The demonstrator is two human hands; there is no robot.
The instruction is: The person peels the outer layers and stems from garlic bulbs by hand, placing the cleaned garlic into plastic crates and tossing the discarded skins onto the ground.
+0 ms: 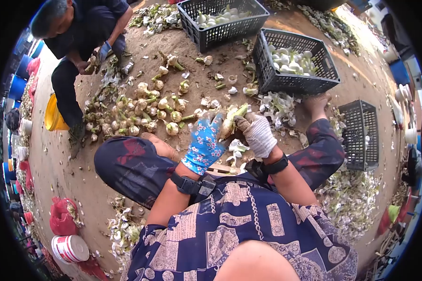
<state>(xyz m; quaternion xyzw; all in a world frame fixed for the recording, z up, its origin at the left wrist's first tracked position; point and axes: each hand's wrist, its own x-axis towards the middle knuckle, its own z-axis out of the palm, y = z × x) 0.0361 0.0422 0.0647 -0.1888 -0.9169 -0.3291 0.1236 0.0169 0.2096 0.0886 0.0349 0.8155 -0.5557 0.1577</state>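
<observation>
My left hand (205, 144), in a blue floral glove, has its fingers wrapped round one side of a garlic bulb (228, 122) with a short green stem. The fingers of my right hand (258, 133), in a pale striped glove with dark fingertips, close on the stem side of the same bulb. Some fingertips are hidden behind the bulb. Loose white peel (237, 148) lies just below the hands. To their left, a heap of untrimmed garlic bulbs (140, 105) with green stems spreads over the bare ground.
Two black crates (262, 70) (187, 23) of cleaned white bulbs stand ahead. A third crate (347, 136) is at the right, near my leg. Another person (86, 28) crouches at upper left by a yellow bucket (56, 114). A white bucket (70, 248) lies lower left.
</observation>
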